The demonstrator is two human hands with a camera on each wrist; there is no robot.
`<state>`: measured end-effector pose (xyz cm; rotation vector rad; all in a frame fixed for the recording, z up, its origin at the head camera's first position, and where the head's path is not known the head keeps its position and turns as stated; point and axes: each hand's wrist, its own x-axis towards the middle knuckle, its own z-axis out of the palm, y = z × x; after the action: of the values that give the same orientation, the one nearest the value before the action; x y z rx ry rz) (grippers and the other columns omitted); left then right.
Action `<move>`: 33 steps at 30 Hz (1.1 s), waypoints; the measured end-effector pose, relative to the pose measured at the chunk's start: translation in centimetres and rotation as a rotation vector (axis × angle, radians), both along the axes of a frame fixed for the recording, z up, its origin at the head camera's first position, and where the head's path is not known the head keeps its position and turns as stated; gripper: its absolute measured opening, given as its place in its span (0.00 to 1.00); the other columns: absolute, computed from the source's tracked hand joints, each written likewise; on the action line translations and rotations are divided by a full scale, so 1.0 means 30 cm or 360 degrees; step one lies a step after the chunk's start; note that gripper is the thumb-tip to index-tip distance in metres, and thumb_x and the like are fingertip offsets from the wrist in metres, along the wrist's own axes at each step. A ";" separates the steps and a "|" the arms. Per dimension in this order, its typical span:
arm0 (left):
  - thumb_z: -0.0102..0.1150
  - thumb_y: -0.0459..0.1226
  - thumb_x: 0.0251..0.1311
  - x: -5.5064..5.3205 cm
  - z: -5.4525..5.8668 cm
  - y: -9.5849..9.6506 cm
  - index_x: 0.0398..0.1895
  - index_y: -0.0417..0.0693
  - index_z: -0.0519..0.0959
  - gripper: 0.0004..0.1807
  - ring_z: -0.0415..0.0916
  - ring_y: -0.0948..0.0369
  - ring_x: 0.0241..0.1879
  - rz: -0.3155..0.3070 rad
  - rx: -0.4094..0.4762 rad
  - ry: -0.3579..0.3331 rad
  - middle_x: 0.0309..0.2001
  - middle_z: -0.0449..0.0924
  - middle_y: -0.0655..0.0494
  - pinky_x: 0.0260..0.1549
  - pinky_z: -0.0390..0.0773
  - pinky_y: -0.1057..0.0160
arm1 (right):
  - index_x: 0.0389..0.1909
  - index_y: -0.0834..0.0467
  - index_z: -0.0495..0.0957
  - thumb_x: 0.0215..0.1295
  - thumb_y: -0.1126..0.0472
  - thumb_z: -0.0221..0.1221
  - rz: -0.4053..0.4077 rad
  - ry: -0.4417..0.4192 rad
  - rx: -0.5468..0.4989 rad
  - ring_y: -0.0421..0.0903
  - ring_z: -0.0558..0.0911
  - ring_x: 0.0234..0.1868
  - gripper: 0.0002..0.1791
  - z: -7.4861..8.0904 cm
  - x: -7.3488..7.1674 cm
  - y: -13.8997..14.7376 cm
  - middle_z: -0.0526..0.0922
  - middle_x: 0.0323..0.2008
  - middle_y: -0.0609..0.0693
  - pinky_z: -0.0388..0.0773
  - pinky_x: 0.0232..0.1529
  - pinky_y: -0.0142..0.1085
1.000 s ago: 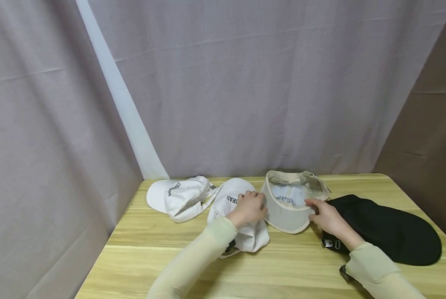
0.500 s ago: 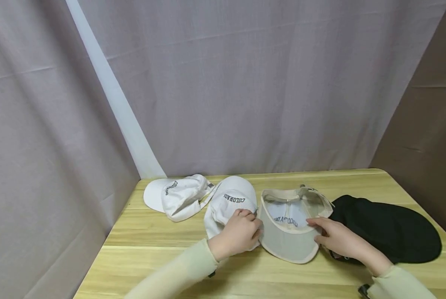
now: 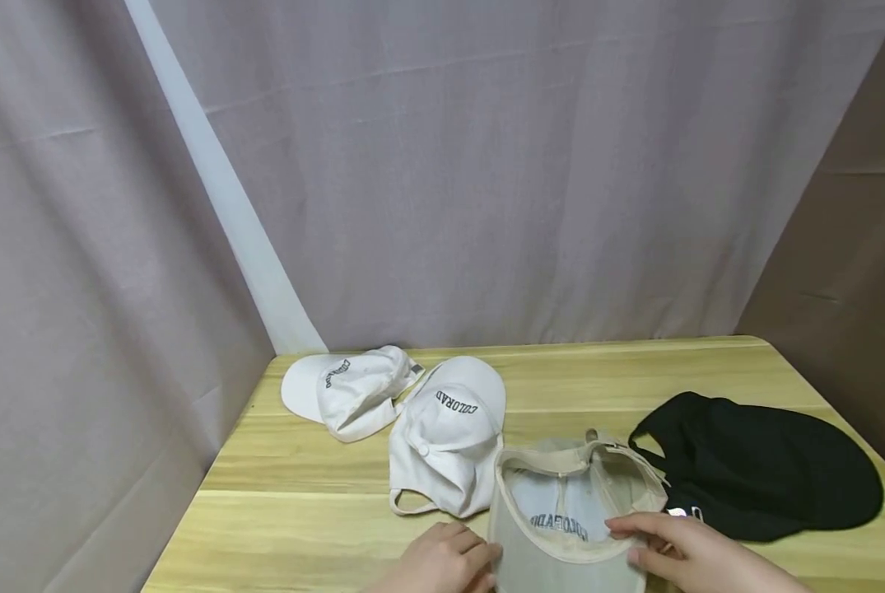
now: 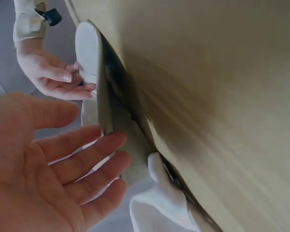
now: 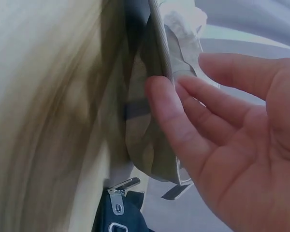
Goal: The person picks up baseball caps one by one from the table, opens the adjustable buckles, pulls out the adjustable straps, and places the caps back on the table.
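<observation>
The beige baseball cap [image 3: 564, 572] lies crown down, its inside upward and its brim toward the person. Reversed lettering shows through the crown. My left hand [image 3: 442, 560] grips the brim's left edge; its fingers straddle that edge in the left wrist view, with the thumb apart. From the other side my right hand [image 3: 690, 548] holds the brim. One right fingertip [image 5: 159, 92] lies on the table-facing side, others above it. Left of the cap rests a white cap [image 3: 453, 436] marked COLORADO, close beside it. The frame's bottom edge cuts off the brim's front.
Another white cap [image 3: 360, 391] sits at the table's far left, its strap end overlapping the middle one in this view. A black cap [image 3: 775, 461] with a metal buckle lies right of my right hand. Grey curtains [image 3: 449, 189] stand behind the wooden table [image 3: 301, 494].
Both hands have drawn the beige cap from the table's back toward the person. My left hand has left its place over the middle white cap, which shows whole now.
</observation>
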<state>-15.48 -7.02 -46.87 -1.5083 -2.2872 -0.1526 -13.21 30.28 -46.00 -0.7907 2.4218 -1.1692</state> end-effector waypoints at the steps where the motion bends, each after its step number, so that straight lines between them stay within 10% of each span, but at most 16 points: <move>1: 0.63 0.47 0.66 0.007 -0.001 -0.004 0.48 0.53 0.85 0.13 0.78 0.69 0.41 -0.0011 -0.0016 -0.0011 0.39 0.84 0.65 0.40 0.72 0.74 | 0.59 0.69 0.76 0.75 0.62 0.55 0.0005 -0.0003 0.0002 0.26 0.74 0.50 0.18 -0.002 0.004 0.001 0.82 0.56 0.56 0.76 0.43 0.26; 9: 0.63 0.45 0.65 -0.013 0.044 0.025 0.38 0.59 0.84 0.04 0.74 0.70 0.34 0.0032 0.0076 -0.0086 0.32 0.78 0.69 0.35 0.70 0.74 | 0.58 0.65 0.79 0.73 0.58 0.59 -0.0288 0.0243 0.0160 0.27 0.76 0.40 0.19 0.021 -0.008 -0.014 0.85 0.44 0.48 0.76 0.35 0.28; 16: 0.65 0.43 0.64 -0.168 0.105 0.170 0.39 0.55 0.83 0.05 0.72 0.66 0.38 0.0163 0.0181 -0.0056 0.38 0.77 0.63 0.38 0.73 0.71 | 0.51 0.57 0.79 0.62 0.64 0.69 -0.0828 0.0761 0.0334 0.39 0.75 0.37 0.17 0.067 -0.084 -0.022 0.76 0.41 0.47 0.73 0.32 0.35; 22: 0.64 0.44 0.66 -0.267 0.106 0.301 0.49 0.54 0.81 0.11 0.73 0.64 0.45 0.0195 0.0159 -0.0130 0.47 0.78 0.60 0.44 0.73 0.70 | 0.66 0.63 0.70 0.63 0.63 0.68 -0.0762 0.0686 0.0376 0.63 0.78 0.53 0.31 0.042 -0.169 -0.029 0.72 0.58 0.66 0.78 0.43 0.53; 33: 0.65 0.40 0.65 -0.317 0.096 0.413 0.59 0.52 0.71 0.22 0.78 0.67 0.35 0.0199 0.0150 -0.0367 0.41 0.80 0.60 0.31 0.74 0.74 | 0.57 0.65 0.79 0.69 0.63 0.63 -0.0796 0.0714 0.0351 0.48 0.83 0.39 0.18 0.011 -0.208 -0.058 0.85 0.47 0.58 0.78 0.35 0.42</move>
<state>-25.01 5.37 -44.00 -1.3569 -2.5068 -0.4121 -19.45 28.53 -45.68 -0.4172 3.1849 -0.9198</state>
